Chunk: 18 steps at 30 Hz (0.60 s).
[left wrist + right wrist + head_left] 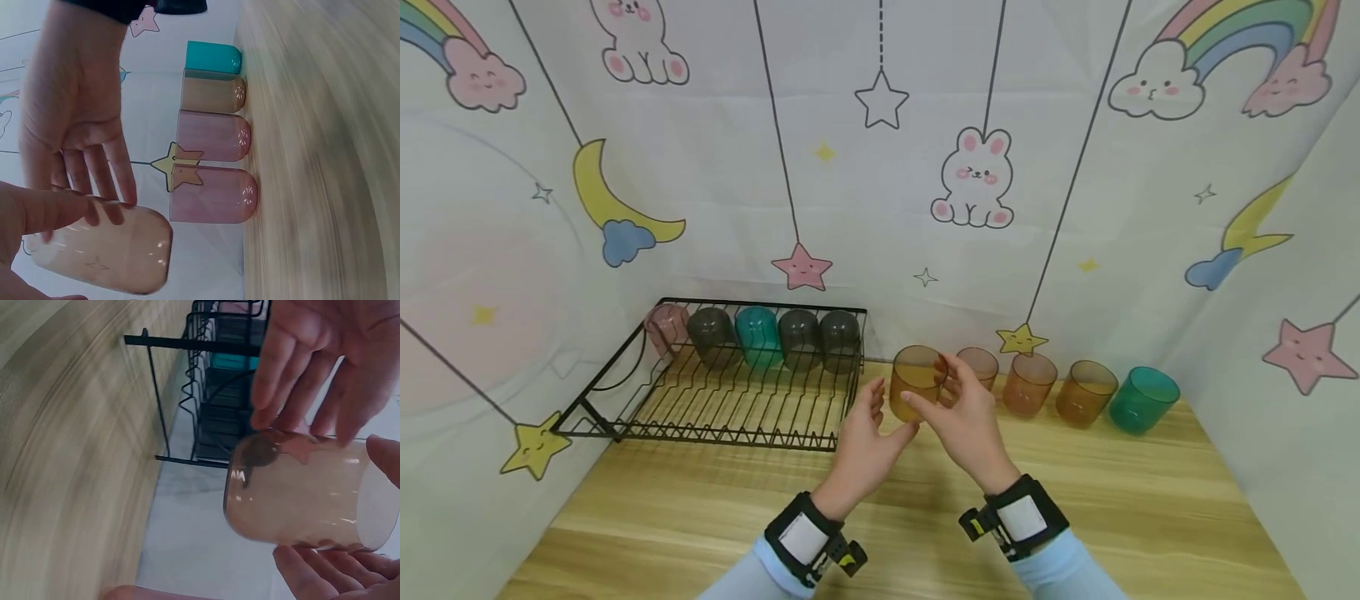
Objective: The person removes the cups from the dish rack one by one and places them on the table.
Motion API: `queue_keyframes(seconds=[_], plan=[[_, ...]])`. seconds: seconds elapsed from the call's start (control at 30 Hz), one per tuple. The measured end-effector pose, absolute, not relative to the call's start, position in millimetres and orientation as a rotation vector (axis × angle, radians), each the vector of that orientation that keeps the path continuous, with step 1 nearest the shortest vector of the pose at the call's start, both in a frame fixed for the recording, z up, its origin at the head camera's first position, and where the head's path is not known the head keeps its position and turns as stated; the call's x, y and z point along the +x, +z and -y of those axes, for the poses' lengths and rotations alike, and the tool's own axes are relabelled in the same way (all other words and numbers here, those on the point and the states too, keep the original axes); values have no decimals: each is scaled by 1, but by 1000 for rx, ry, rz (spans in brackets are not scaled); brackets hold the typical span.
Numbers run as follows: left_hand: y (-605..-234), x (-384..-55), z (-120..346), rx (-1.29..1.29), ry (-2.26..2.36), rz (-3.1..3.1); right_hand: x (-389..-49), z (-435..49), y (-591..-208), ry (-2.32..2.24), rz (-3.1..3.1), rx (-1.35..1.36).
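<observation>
An amber see-through cup (916, 385) is held upright above the table, to the right of the rack. My right hand (970, 417) grips it, thumb on the near side and fingers around its right side. My left hand (867, 446) is at the cup's left, its fingers fairly straight and close against the wall. In the right wrist view the left hand (325, 369) is beside the cup (300, 487); whether all its fingertips touch cannot be told. The left wrist view has the right hand's (78, 119) fingers behind the cup (112, 250).
A black wire dish rack (730, 442) stands at left; upside-down cups line its back row: pink (667, 327), teal (758, 335) and several grey (800, 340). Right of the hands, pink (1028, 387), amber (1086, 396) and teal (1144, 402) cups stand along the printed back curtain.
</observation>
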State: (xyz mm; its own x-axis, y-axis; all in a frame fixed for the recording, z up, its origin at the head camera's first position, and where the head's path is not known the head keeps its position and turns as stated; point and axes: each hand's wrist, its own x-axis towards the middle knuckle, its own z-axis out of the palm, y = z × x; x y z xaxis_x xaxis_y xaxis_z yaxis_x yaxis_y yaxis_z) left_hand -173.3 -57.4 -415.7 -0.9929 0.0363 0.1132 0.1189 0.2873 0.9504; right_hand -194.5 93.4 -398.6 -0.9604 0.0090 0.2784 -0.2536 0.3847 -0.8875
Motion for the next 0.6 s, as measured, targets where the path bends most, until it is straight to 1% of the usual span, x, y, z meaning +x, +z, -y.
queue_keyframes(seconds=[0.27, 0.6], plan=[[-417, -172, 61, -145, -1855, 2453, -222, -83, -422, 1604, 2349, 73], [-415, -168, 62, -202, -1762, 2457, -250, -79, -452, 1413, 2409, 30]])
